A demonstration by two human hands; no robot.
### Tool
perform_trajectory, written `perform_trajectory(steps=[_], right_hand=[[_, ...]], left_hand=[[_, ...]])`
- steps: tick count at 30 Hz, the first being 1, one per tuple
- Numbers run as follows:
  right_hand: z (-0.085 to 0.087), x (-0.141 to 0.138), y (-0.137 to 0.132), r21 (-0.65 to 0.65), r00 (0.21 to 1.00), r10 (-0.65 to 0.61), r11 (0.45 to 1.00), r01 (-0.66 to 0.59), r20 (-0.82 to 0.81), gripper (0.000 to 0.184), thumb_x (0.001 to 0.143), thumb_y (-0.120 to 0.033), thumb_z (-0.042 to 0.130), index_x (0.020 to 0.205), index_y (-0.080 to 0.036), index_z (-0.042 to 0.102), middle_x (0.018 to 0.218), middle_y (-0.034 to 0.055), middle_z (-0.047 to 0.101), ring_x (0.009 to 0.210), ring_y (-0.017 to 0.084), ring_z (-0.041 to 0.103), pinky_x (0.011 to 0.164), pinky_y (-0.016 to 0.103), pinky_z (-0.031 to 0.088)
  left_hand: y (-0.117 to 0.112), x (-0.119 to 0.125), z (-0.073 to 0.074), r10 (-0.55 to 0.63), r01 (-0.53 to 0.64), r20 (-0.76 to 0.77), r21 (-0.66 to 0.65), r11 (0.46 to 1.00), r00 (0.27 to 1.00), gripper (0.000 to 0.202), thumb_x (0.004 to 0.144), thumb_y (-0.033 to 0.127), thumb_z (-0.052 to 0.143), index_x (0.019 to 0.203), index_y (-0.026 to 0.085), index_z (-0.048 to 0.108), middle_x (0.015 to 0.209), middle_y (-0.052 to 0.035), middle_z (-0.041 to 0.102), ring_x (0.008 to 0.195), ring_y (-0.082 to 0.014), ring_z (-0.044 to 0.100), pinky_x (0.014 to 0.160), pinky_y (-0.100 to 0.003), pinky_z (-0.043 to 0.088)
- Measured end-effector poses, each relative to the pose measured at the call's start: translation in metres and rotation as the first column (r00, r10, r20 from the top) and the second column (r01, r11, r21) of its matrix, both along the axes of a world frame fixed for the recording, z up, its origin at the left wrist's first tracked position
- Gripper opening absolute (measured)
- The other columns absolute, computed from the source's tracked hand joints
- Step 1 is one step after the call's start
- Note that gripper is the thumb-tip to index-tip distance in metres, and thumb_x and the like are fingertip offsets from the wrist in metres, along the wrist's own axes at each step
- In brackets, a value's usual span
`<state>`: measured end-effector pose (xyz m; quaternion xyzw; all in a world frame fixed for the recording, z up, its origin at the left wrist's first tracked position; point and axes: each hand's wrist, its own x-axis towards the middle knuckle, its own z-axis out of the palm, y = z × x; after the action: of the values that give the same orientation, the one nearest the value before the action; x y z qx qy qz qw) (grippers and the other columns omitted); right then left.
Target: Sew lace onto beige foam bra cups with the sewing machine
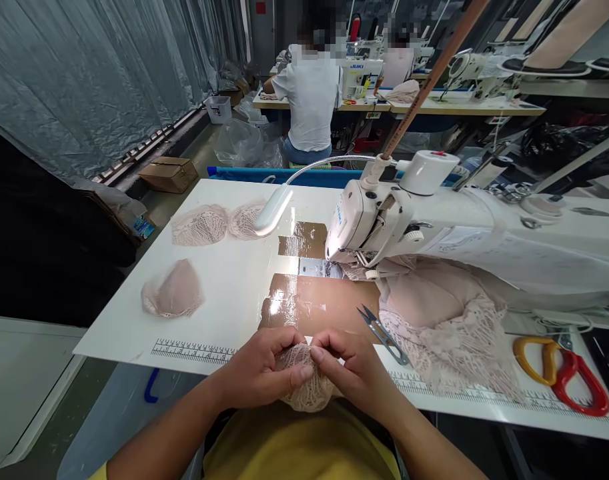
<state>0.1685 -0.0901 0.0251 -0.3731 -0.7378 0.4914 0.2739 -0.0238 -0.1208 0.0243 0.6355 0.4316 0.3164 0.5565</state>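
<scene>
At the table's front edge, my left hand (274, 370) and my right hand (347, 367) both pinch a beige lace bra cup (309, 393). Their fingertips nearly meet at its upper edge, and the fingers hide part of the lace. Just beyond my right hand lie thread snips (383, 333), apart from it. Ahead stands a white sewing machine (357, 213), its needle area lit by a lamp (274, 212). More beige lace fabric (444, 320) is heaped to the right, under the machine's arm.
On the left of the white table (234, 287) lie a single cup (177, 290) and a pair of lace cups (201, 223). Scissors (579, 383) with red and yellow handles rest at right. Beyond, a person (311, 97) sits at another machine. A cardboard box (168, 175) stands on the floor.
</scene>
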Motion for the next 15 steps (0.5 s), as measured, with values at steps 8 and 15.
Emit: perform_trajectory(steps=[8, 15], right_hand=[[-0.004, 0.01, 0.005, -0.009, 0.998, -0.034, 0.999, 0.034, -0.046, 0.027, 0.093, -0.039, 0.047, 0.091, -0.02, 0.065, 0.077, 0.0017, 0.065, 0.068, 0.015, 0.057, 0.06, 0.024, 0.042], [0.001, 0.007, 0.006, -0.04, 1.0, -0.012, 0.999, 0.012, -0.006, 0.022, 0.085, -0.032, 0.058, 0.069, -0.018, 0.059, 0.062, -0.0021, 0.056, 0.058, 0.011, 0.048, 0.054, 0.022, 0.036]], left_hand=[[0.003, 0.001, -0.001, 0.051, -0.05, -0.078, 0.014, 0.999, 0.996, 0.017, 0.082, 0.025, 0.056, 0.069, 0.015, 0.052, 0.064, 0.0031, 0.042, 0.06, -0.0101, 0.038, 0.054, -0.022, 0.031], [0.005, 0.005, -0.005, 0.015, -0.015, 0.002, -0.061, 0.998, 1.0, 0.026, 0.085, 0.035, 0.057, 0.071, 0.015, 0.049, 0.065, 0.0033, 0.039, 0.061, -0.0095, 0.034, 0.052, -0.021, 0.029]])
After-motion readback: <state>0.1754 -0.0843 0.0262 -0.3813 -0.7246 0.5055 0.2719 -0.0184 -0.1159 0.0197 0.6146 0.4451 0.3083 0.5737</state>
